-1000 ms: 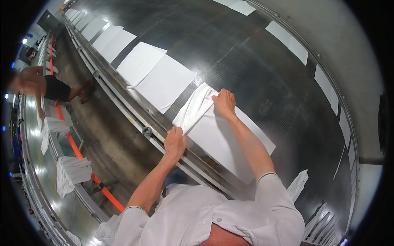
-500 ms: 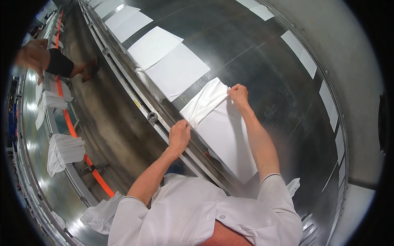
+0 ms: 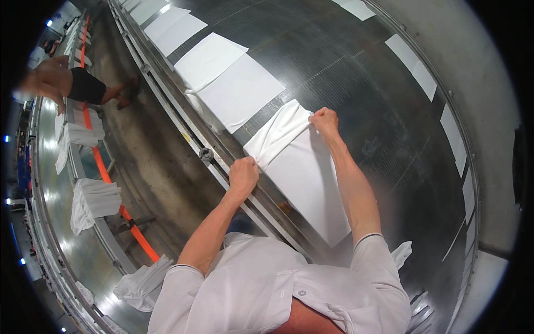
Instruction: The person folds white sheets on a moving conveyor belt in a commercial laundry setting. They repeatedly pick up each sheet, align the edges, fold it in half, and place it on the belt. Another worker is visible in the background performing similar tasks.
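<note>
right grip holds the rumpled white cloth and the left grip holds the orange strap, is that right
Not the left grip: the head view shows it on the rumpled white cloth, well away from the orange strap. The right grip does hold that cloth.

One white cloth (image 3: 279, 133) spans the left fingers (image 3: 251, 165) and right fingers (image 3: 317, 118). Left of the left fingers: one round knob (image 3: 206, 154), one orange strap (image 3: 143, 244), one co-worker (image 3: 84, 86), at least three bunched white cloths (image 3: 95, 200). Below both, one shirt button (image 3: 302, 293).
</note>
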Demonstrator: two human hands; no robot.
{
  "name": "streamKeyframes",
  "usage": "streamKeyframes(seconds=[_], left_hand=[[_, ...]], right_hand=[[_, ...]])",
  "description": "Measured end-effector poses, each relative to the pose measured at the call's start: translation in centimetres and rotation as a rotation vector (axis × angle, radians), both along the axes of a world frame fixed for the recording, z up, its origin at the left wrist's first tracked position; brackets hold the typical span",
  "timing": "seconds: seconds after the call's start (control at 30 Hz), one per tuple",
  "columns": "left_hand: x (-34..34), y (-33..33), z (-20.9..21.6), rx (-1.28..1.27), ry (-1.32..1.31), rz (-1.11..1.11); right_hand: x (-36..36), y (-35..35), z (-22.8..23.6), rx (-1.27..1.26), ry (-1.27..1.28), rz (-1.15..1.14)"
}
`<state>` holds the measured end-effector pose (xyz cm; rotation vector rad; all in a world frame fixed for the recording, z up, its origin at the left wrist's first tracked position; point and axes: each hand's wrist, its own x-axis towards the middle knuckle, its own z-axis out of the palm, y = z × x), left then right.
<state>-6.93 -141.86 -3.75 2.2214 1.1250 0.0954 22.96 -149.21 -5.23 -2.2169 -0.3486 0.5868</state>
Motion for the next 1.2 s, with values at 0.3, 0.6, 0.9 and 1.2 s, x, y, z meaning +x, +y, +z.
streamKeyframes(seconds=[0.3,0.6,0.9,1.2], left_hand=[[-2.0,-4.3,1.3,0.269,-0.219,-0.229],[-1.2,-10.4,1.1,0.228,-0.092,-0.401],[0.8,-15.2,2.5,0.032,0.138,-0.479],[2.0,-17.7,3.0,-0.084,0.216,-0.542]], right_hand=[[0.3,-1.4,0.3,0.205,0.116,-0.029],[1.0,-7.6,-0.2,0.257,0.087,-0.023],[1.3,-14.1,-0.1,0.372,0.070,-0.040],[0.9,-18.2,-0.8,0.280,-0.118,-0.046]])
